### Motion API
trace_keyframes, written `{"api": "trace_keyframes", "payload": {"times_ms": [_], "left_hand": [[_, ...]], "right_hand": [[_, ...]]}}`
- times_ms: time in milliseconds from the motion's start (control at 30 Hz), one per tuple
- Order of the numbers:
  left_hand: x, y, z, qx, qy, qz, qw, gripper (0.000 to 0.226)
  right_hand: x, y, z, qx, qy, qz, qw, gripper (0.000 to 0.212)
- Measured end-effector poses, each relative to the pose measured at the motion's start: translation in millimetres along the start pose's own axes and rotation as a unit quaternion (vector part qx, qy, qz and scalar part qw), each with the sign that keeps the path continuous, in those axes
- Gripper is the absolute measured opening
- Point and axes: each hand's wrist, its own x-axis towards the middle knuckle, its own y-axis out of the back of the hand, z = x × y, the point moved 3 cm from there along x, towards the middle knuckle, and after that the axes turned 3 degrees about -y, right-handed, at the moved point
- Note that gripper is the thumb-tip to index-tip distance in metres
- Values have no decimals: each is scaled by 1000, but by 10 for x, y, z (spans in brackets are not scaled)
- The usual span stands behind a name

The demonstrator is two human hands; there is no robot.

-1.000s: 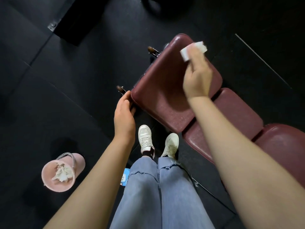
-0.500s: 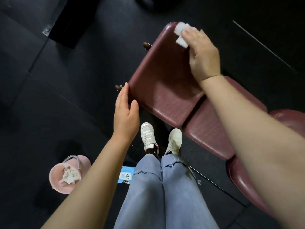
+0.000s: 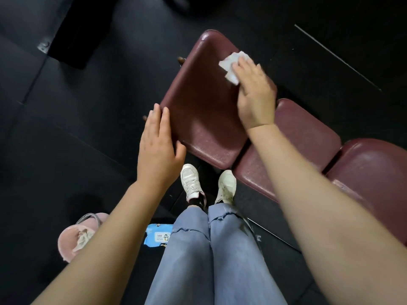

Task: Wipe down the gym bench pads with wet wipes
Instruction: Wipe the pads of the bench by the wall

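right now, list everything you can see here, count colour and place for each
bench pads: 3, maroon, in a row centre to right
wet wipe: 1, white, on the far pad under the right fingers
wipes pack: 1, blue, floor by the left leg
bin: 1, pink, floor lower left, used wipes inside
floor: black mats
shoes: 2, white
jeans: blue
left hand: flat against the pad's near edge
right hand: pressing the wipe
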Motion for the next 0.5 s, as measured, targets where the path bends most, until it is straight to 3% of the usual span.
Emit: {"api": "trace_keyframes", "payload": {"times_ms": [67, 100, 133, 200, 300, 400, 467, 500], "left_hand": [[-2, -13, 33, -4, 9, -1, 1000, 74], [2, -13, 45, -6, 11, -5, 1000, 75], [8, -10, 53, 2, 11, -13, 1000, 76], [24, -17, 49, 48, 2, -30, 998, 81], [24, -25, 41, 106, -18, -49, 993, 87], [26, -15, 50, 112, -18, -59, 992, 88], [30, -8, 45, 103, -14, -65, 992, 90], [29, -5, 39, 102, -13, -69, 992, 92]], "right_hand": [[-397, -182, -364, 17, 9, -40, 999, 35], [-792, -291, -598, 41, 63, -121, 990, 32], [-1106, -268, -790, 63, 132, -155, 977, 31], [-1428, -203, -822, 98, 252, -257, 928, 32], [-1252, -298, -583, 65, 370, -296, 878, 35], [-928, -299, -472, 32, 470, -288, 834, 37], [-657, -280, -376, 21, 464, -240, 852, 36], [-434, -227, -271, 0, 436, -183, 881, 34]]}}
